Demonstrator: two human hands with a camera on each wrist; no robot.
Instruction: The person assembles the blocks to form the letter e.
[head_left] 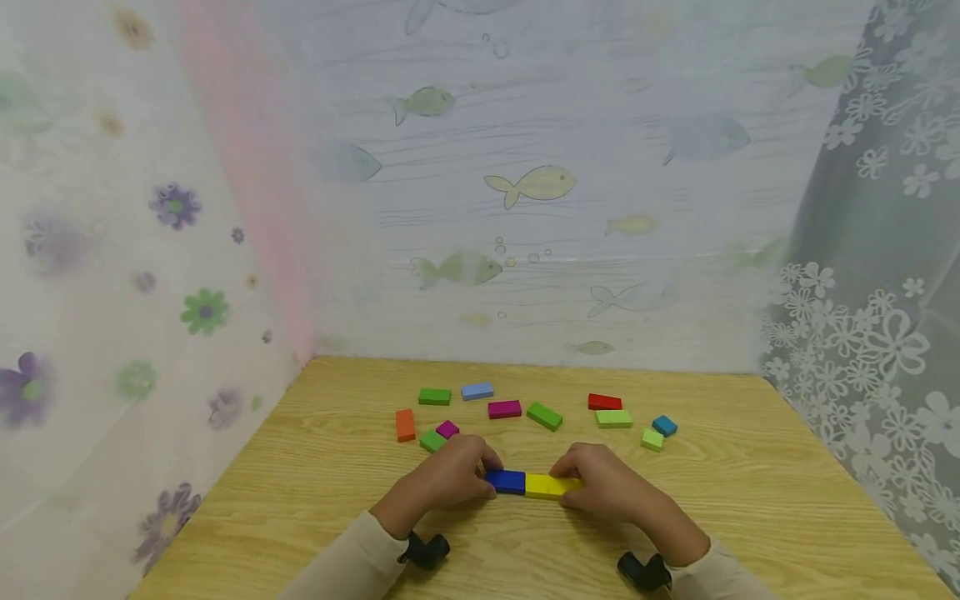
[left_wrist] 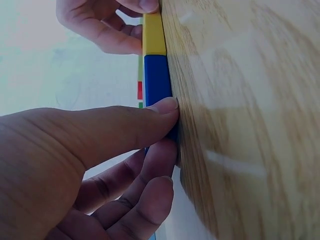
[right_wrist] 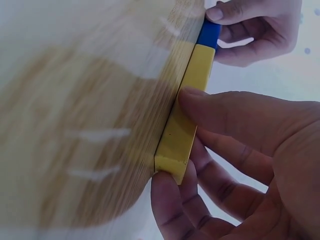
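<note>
Left hand [head_left: 453, 471] and right hand [head_left: 603, 483] work from the near side of the scene, each clamped on one end of a short row of blocks. Pale fabric [head_left: 525, 125] printed with fish hangs along the far side, and before it spreads the wood-grained desk [head_left: 540, 558]. At the near middle of the desk, the yellow block [head_left: 546, 486] lies to the right, its outer part pinched between the right thumb and fingers; the blue block [head_left: 508, 482] lies to the left, pinched the same way by the left hand and partly covered by it. Their inner ends touch, with the sides nearly in line. Uneven inward pressure seems the main risk: if one hand pushes harder or at a slant, the joint could kink or one block ride out of line. Letting go unevenly might also drag an end and open a gap. Farther off lie loose bars, among them an orange block [head_left: 405, 425] at left, a magenta block [head_left: 504, 409] at the far middle and a red block [head_left: 604, 402] at far right. A green block [head_left: 432, 441] sits just beyond the left hand, whether touching I cannot tell; a careless backward sweep of the knuckles could knock it, or the small magenta piece [head_left: 447, 429] beside it, out of place.
</note>
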